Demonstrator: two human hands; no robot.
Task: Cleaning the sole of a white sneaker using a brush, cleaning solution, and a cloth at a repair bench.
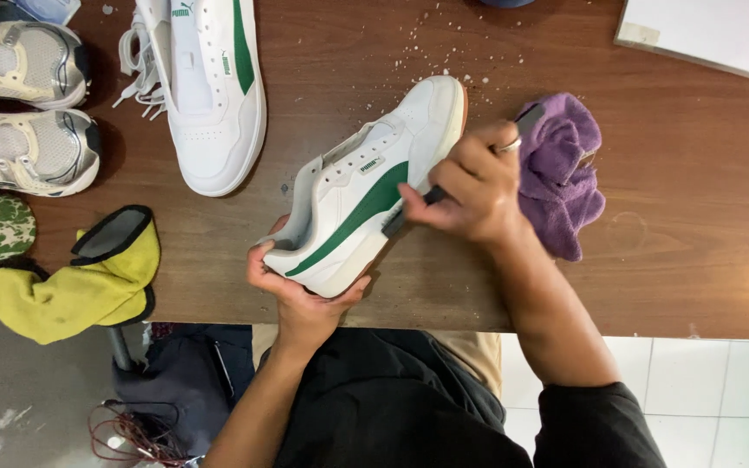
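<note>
Left hand (pixel 292 290) clamps the white-and-green sneaker (pixel 366 186) at the heel, tilting it steady above the bench (pixel 695 217); right hand (pixel 474 186) closes on what looks like a small brush (pixel 405 212), pressed to the sole edge.

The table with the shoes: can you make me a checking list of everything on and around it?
Surface: brown wooden table, white crumbs near the far edge.
Job's things: white sneaker with green stripe, tilted on its side; small dark brush against its sole; purple cloth.
Clutter: second white sneaker, two grey sneakers, yellow cloth, white board.
Grips: left hand holds the sneaker's heel; right hand holds the brush.
Cables: reddish wires on the floor.
Surroundings: white floor tiles.
</note>
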